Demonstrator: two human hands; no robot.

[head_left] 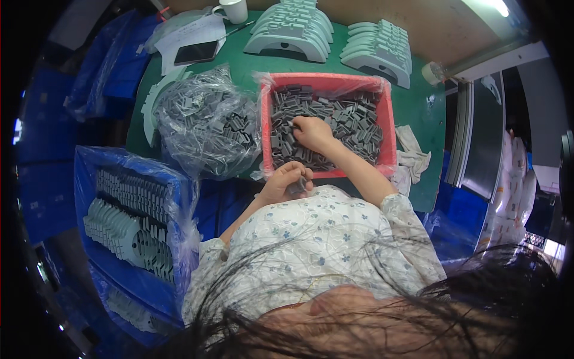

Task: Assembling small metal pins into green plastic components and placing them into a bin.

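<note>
My right hand (312,133) is over the left part of a red bin (388,119) lined with transparent plastic. Its fingers are curled together at the heap of small grey plastic clips (353,122), and what lies between the fingertips is too small to tell. Close to my body, at the bin's near left corner, my left hand (283,182) is closed around a grey plastic clip (297,186). Left of the bin sits a transparent bag (206,149) full of similar grey clips.
Curved pale green parts (287,45) stand in rows at the back of the green table (421,173), with another row (376,54) to the right. A phone (196,52), a mug (234,11) and a white glove (412,152) lie around. A blue crate (125,287) holds more curved parts.
</note>
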